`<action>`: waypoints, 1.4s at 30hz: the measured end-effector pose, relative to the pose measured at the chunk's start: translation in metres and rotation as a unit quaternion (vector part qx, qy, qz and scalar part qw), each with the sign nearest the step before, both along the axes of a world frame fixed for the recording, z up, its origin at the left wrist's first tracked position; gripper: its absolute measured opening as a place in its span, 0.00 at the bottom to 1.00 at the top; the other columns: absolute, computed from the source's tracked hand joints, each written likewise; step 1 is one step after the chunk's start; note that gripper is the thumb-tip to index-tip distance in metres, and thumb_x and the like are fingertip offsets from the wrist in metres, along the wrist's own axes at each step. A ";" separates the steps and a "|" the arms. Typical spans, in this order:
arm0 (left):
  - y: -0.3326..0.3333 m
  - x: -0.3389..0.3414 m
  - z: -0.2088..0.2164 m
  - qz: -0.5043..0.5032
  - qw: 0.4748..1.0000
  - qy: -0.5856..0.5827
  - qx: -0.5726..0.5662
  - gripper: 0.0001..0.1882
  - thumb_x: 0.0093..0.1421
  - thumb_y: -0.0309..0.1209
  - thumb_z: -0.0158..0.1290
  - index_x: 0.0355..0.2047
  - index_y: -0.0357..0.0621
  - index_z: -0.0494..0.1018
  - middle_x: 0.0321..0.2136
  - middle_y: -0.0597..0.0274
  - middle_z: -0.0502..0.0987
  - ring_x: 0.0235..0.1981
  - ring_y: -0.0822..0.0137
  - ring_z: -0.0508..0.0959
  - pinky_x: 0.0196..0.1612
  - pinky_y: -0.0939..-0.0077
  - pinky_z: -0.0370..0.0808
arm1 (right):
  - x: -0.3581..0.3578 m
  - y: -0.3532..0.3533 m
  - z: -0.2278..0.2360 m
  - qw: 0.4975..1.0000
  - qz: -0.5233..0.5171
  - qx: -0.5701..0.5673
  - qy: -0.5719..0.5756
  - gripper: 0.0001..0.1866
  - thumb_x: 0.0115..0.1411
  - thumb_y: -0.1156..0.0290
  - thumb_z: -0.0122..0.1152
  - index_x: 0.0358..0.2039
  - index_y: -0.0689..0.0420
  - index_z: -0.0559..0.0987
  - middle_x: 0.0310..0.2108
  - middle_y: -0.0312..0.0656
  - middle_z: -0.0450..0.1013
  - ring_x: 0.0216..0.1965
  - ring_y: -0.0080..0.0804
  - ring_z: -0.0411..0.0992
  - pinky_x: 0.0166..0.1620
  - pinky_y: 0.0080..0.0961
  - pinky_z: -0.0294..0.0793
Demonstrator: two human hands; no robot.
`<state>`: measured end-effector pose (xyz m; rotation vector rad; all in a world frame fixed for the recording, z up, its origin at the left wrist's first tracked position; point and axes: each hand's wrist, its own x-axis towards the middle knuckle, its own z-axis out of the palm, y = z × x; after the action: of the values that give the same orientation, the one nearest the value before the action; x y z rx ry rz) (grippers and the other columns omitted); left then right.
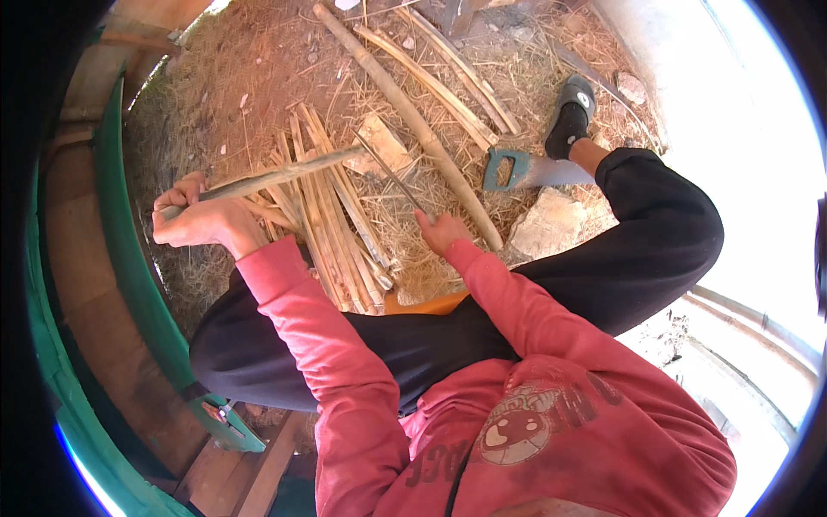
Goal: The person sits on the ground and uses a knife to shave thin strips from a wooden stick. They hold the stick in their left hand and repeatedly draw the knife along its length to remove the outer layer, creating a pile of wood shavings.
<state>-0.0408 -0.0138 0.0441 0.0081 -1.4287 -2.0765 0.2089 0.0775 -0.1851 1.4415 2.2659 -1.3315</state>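
Note:
My left hand (196, 215) is closed around one end of a split bamboo strip (276, 178), which slants up to the right. The strip's far end lies over a pale wooden block (388, 145) on the ground. My right hand (443, 233) grips a long thin blade, seemingly a knife (392, 175) seen edge-on. Its tip points up and left, close to the strip's far end; whether they touch I cannot tell. Beneath the held strip lies a loose pile of several split strips (332, 233).
A long round pole (413, 125) runs diagonally right of the block. Beyond it are longer split pieces (439, 90) and a handsaw (506, 170) with a green handle, near my sandalled foot (570, 112). A rough stone (549, 222) sits beside my leg. Green sheeting (129, 224) borders the left.

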 end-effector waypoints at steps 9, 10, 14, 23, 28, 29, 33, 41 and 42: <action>0.018 0.007 -0.003 -0.001 0.999 0.009 -0.035 0.14 0.51 0.39 0.34 0.14 0.49 0.49 0.10 0.63 0.53 0.16 0.67 0.56 0.23 0.72 0.55 | -0.010 0.017 0.043 0.983 0.015 -0.127 0.133 0.39 0.63 0.36 0.39 0.38 0.63 0.82 0.27 0.62 0.75 0.35 0.53 0.76 0.44 0.46 0.70; 0.014 0.003 -0.005 -0.004 0.999 0.010 -0.033 0.15 0.52 0.40 0.34 0.14 0.49 0.49 0.10 0.62 0.53 0.16 0.67 0.56 0.23 0.72 0.55 | -0.015 0.017 0.050 0.979 0.029 -0.129 0.153 0.39 0.63 0.36 0.39 0.38 0.63 0.82 0.26 0.62 0.74 0.34 0.53 0.76 0.43 0.46 0.70; 0.014 0.002 -0.005 0.014 0.999 0.014 -0.043 0.16 0.52 0.40 0.35 0.14 0.46 0.51 0.09 0.61 0.55 0.15 0.66 0.57 0.23 0.73 0.56 | -0.002 0.006 0.027 0.986 0.047 -0.055 0.152 0.40 0.62 0.35 0.39 0.36 0.64 0.82 0.28 0.62 0.75 0.37 0.56 0.76 0.44 0.46 0.70; 0.035 0.009 -0.001 0.051 0.993 0.010 -0.104 0.15 0.54 0.38 0.33 0.14 0.46 0.53 0.10 0.57 0.58 0.16 0.63 0.62 0.25 0.68 0.66 | 0.001 0.017 0.004 0.993 0.028 -0.115 -0.016 0.43 0.60 0.32 0.40 0.37 0.68 0.81 0.35 0.64 0.76 0.42 0.62 0.74 0.49 0.44 0.71; 0.028 0.002 -0.008 0.051 0.993 0.010 -0.102 0.17 0.56 0.38 0.32 0.13 0.44 0.54 0.09 0.54 0.64 0.16 0.64 0.65 0.25 0.70 0.73 | -0.014 0.021 0.060 0.975 0.060 -0.103 0.189 0.39 0.63 0.36 0.38 0.39 0.64 0.81 0.36 0.64 0.76 0.42 0.60 0.74 0.49 0.44 0.71; 0.024 -0.004 -0.010 0.049 0.993 0.020 -0.105 0.17 0.56 0.37 0.32 0.13 0.44 0.54 0.09 0.54 0.64 0.16 0.64 0.66 0.25 0.70 0.73 | -0.012 0.018 0.056 0.980 0.066 -0.102 0.159 0.39 0.63 0.37 0.37 0.40 0.63 0.81 0.37 0.64 0.76 0.43 0.60 0.74 0.50 0.44 0.70; 0.027 0.004 0.002 0.043 0.988 0.033 -0.142 0.16 0.55 0.35 0.34 0.13 0.44 0.54 0.09 0.54 0.66 0.15 0.65 0.67 0.24 0.71 0.72 | 0.004 0.008 0.002 0.998 0.036 -0.040 -0.029 0.39 0.63 0.36 0.38 0.39 0.63 0.80 0.35 0.64 0.75 0.44 0.56 0.74 0.50 0.45 0.69; 0.044 0.010 0.006 0.057 0.974 0.022 -0.216 0.13 0.52 0.30 0.37 0.12 0.43 0.54 0.10 0.52 0.66 0.17 0.60 0.72 0.25 0.67 0.73 | -0.008 0.013 0.015 0.987 -0.060 -0.125 0.075 0.41 0.61 0.34 0.41 0.23 0.66 0.78 0.24 0.61 0.74 0.36 0.51 0.76 0.45 0.45 0.69; 0.046 0.008 0.005 0.067 0.973 0.036 -0.219 0.14 0.52 0.30 0.37 0.11 0.42 0.55 0.09 0.53 0.66 0.16 0.62 0.71 0.23 0.69 0.72 | -0.011 0.015 0.029 0.980 -0.057 -0.159 0.101 0.41 0.61 0.34 0.42 0.28 0.67 0.79 0.27 0.62 0.75 0.37 0.52 0.75 0.46 0.44 0.69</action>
<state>-0.0329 0.0326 0.0492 -0.1435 -1.7588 -1.6024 0.1978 0.0924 -0.1561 1.3955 1.9808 -1.8547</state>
